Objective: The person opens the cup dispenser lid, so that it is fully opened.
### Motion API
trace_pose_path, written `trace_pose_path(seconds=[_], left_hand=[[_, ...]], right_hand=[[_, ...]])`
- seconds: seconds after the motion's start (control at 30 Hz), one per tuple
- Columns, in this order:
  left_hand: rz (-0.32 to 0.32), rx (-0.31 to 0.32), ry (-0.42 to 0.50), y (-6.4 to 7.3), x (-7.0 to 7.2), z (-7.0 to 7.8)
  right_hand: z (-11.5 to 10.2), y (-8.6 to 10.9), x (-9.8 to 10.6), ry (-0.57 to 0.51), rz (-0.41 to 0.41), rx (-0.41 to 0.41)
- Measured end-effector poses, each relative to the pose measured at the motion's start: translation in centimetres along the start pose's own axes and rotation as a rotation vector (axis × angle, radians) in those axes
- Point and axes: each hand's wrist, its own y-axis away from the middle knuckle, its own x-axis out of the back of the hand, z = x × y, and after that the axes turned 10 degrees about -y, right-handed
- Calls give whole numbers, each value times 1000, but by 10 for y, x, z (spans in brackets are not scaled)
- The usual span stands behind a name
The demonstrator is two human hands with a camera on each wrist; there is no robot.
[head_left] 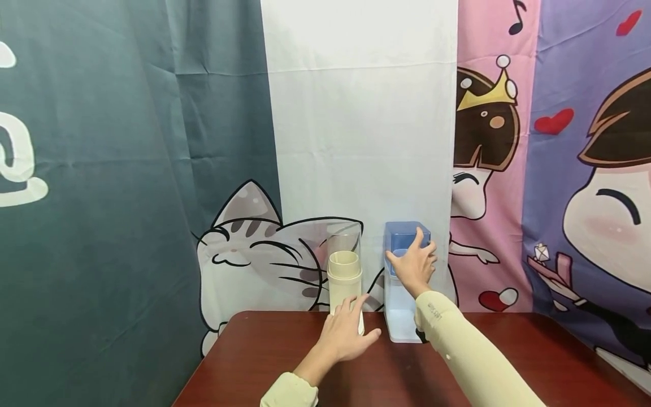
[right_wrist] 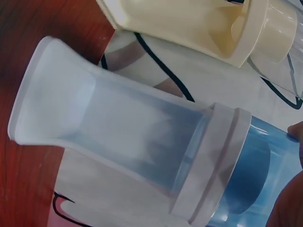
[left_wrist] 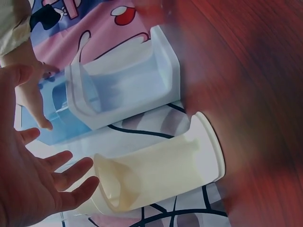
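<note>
While the left hand (head_left: 346, 336) is spread and holds nothing, low in front of the cream dispenser (head_left: 346, 289), the right hand (head_left: 416, 265) reaches across the front of the blue cover (head_left: 399, 230), thumb and fingers wide apart; whether it grips the cover or only hovers there, I cannot tell. That cover tops the white dispenser (head_left: 398, 299), which stands upright at the back of the worktop (head_left: 254, 350), just beside the cream one.

Both dispensers look assembled: the blue cover meets its white collar, and a clear cover (head_left: 343, 236) sits over the cream top. So standing the pair up seems done; what is left is hard to judge, though the right hand's place suggests the white dispenser needs more handling.

The open bays below both collars show nothing inside. Through the blue a darker rounded shape appears, its contents unclear; within the clear cover rises a cream cup-like ring (right_wrist: 277, 30).
</note>
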Motion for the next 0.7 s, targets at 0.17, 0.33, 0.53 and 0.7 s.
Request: trace_pose_path(seconds=[0.17, 0.33, 0.53, 0.7], left_hand=[[9, 17, 8, 1, 2, -3], [-4, 32, 21, 3, 2, -6], [-14, 40, 36, 6, 2, -8], [-13, 34, 45, 9, 3, -8]], right_hand=[[3, -2, 1, -1, 28, 7], [5, -2, 3, 7, 27, 14], [5, 0, 7, 4, 26, 17], [4, 4, 14, -3, 10, 33]])
